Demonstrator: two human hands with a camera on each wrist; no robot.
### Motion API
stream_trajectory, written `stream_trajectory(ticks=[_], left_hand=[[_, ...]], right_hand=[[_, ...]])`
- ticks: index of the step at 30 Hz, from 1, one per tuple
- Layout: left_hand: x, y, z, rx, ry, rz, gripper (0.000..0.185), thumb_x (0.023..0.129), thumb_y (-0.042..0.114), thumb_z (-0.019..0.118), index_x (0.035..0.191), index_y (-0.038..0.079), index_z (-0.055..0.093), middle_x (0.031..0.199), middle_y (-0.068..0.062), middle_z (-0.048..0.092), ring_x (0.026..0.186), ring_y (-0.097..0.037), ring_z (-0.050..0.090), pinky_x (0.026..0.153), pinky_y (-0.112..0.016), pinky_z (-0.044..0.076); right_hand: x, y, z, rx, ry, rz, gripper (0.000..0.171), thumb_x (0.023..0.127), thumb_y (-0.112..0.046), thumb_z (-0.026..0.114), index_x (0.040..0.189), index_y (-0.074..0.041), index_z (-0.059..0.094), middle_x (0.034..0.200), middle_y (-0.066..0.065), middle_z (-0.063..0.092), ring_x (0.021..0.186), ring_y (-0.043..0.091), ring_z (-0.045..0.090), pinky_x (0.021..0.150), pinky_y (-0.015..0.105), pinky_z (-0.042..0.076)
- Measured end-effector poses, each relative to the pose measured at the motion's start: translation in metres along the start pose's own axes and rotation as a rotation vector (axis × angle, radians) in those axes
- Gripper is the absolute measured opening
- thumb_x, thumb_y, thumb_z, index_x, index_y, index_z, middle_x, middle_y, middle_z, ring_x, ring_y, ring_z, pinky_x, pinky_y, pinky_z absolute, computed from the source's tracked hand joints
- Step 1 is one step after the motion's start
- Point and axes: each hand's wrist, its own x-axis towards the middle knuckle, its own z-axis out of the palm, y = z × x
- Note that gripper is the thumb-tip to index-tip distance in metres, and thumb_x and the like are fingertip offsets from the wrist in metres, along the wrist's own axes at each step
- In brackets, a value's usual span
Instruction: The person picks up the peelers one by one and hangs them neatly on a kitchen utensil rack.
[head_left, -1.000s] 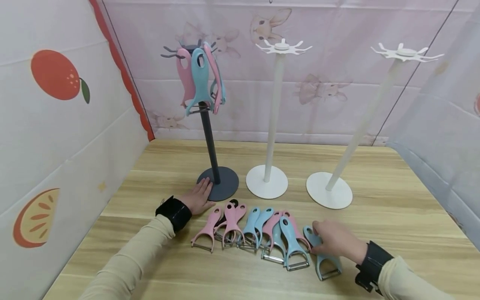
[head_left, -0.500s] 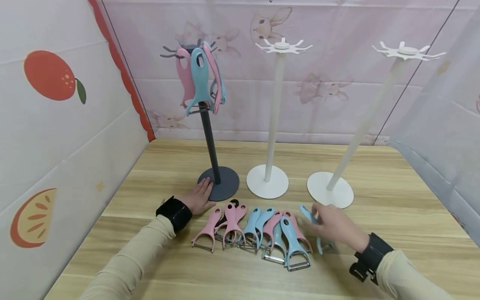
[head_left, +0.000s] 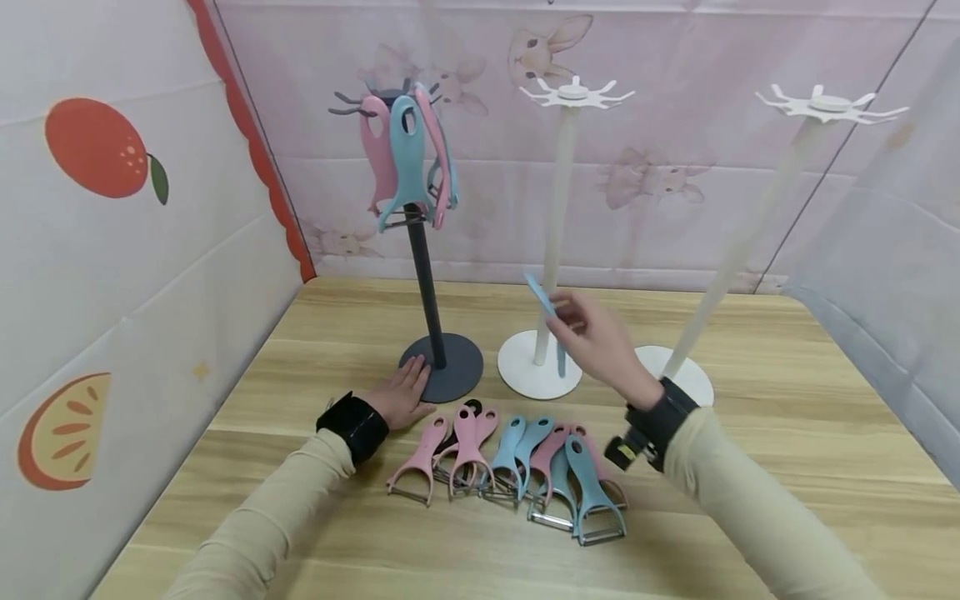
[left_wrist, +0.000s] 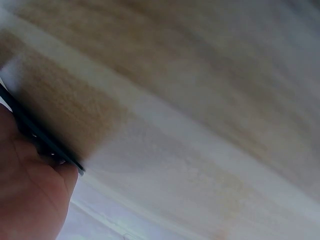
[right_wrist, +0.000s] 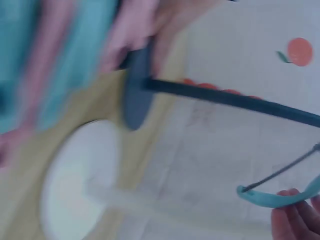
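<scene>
My right hand (head_left: 596, 337) pinches a light blue peeler (head_left: 541, 293) in front of the middle white stand's post, above its round base. In the right wrist view, fingers (right_wrist: 285, 225) hold the blue frame of that peeler (right_wrist: 270, 199), whose metal blade shows. My left hand (head_left: 397, 396) lies with its fingers on the round base of the dark grey stand (head_left: 424, 283). Pink and blue peelers hang from that stand's hooks, among them a blue peeler (head_left: 408, 158) at the front. The left wrist view catches only part of the palm (left_wrist: 35, 200) and the base's dark edge.
Several pink and blue peelers, such as a blue peeler (head_left: 588, 483), lie overlapping on the wooden table (head_left: 375, 550). The middle white stand (head_left: 561, 192) and right white stand (head_left: 750, 225) have bare hooks. Printed cloth walls (head_left: 480, 225) enclose the table.
My right hand has lifted the blue peeler from the right end of the row and carried it up and leftward to the middle white stand. The left hand stays on the dark base.
</scene>
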Motion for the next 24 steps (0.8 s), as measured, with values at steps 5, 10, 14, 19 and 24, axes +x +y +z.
stream_trajectory(ticks=[5,10,14,19,24], left_hand=[[-0.001,-0.002,0.0,0.004,0.023,0.019,0.068,0.097,0.036,0.039,0.139,-0.012,0.016,0.145,-0.032,0.006,0.134,-0.041,0.004,0.107,-0.046,0.015],[0.0,-0.003,0.001,0.028,0.023,0.035,0.068,0.097,0.037,0.038,0.139,-0.013,0.017,0.144,-0.033,0.007,0.134,-0.042,0.005,0.107,-0.045,0.015],[0.0,-0.004,-0.001,0.023,0.021,0.032,0.069,0.097,0.037,0.038,0.139,-0.013,0.018,0.144,-0.033,0.008,0.134,-0.042,0.005,0.108,-0.045,0.014],[-0.001,-0.004,-0.001,0.025,0.039,0.042,0.067,0.096,0.035,0.04,0.138,-0.014,0.02,0.143,-0.034,0.01,0.133,-0.043,0.008,0.107,-0.046,0.016],[-0.004,-0.001,0.0,0.021,0.036,0.049,0.065,0.096,0.032,0.042,0.137,-0.015,0.022,0.142,-0.035,0.012,0.132,-0.045,0.01,0.106,-0.047,0.017]], right_hand=[[0.037,-0.022,0.011,0.107,0.108,-0.08,0.027,0.09,-0.005,0.054,0.115,0.005,0.052,0.093,0.019,0.064,0.08,0.026,0.062,0.072,0.037,0.051],[0.068,-0.04,0.019,0.123,0.195,-0.091,0.029,0.09,-0.006,0.054,0.117,0.003,0.052,0.095,0.018,0.064,0.08,0.025,0.062,0.07,0.034,0.05],[0.095,-0.051,0.02,0.169,0.261,-0.036,0.03,0.091,-0.009,0.053,0.119,0.001,0.05,0.101,0.018,0.063,0.086,0.024,0.061,0.076,0.031,0.049],[0.129,-0.062,0.018,0.208,0.307,0.009,0.029,0.093,-0.01,0.051,0.121,-0.001,0.05,0.103,0.016,0.063,0.091,0.021,0.06,0.08,0.027,0.047],[0.156,-0.076,0.019,0.122,0.32,0.008,0.03,0.094,-0.011,0.049,0.123,-0.003,0.05,0.104,0.013,0.063,0.091,0.018,0.06,0.077,0.023,0.047]])
